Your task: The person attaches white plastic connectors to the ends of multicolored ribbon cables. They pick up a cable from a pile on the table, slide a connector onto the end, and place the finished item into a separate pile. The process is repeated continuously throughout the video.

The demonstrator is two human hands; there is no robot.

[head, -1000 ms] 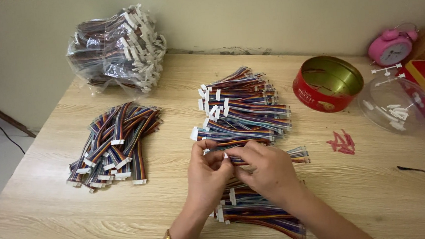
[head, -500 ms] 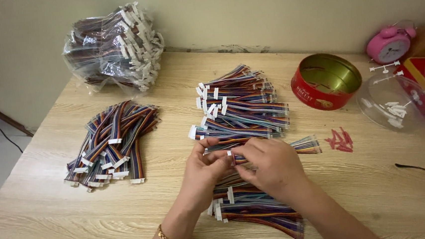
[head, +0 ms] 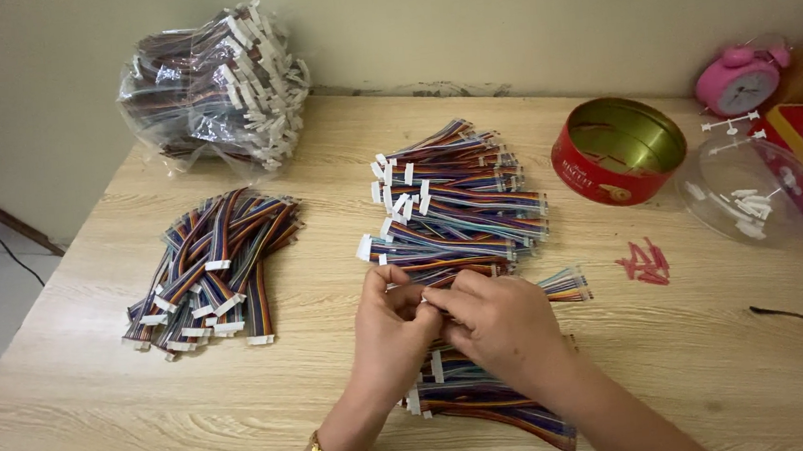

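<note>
While both sets of fingers (head: 423, 301) pinch one rainbow ribbon cable (head: 566, 285) over the worktop (head: 340, 418), I'd guess I'm midway: two heaps sit near my hands (head: 465, 320), another pile (head: 212, 272) left, full bag (head: 213, 83) untouched.

Both hands (head: 446, 321) together, fingertips pinched.

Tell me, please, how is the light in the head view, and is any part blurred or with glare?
Head view: soft, even light with weak shadows; glare shows on the plastic bag of cables and the clear plastic lid; both hands look sharp enough, with no clear motion blur; the corners look slightly darker.
</note>
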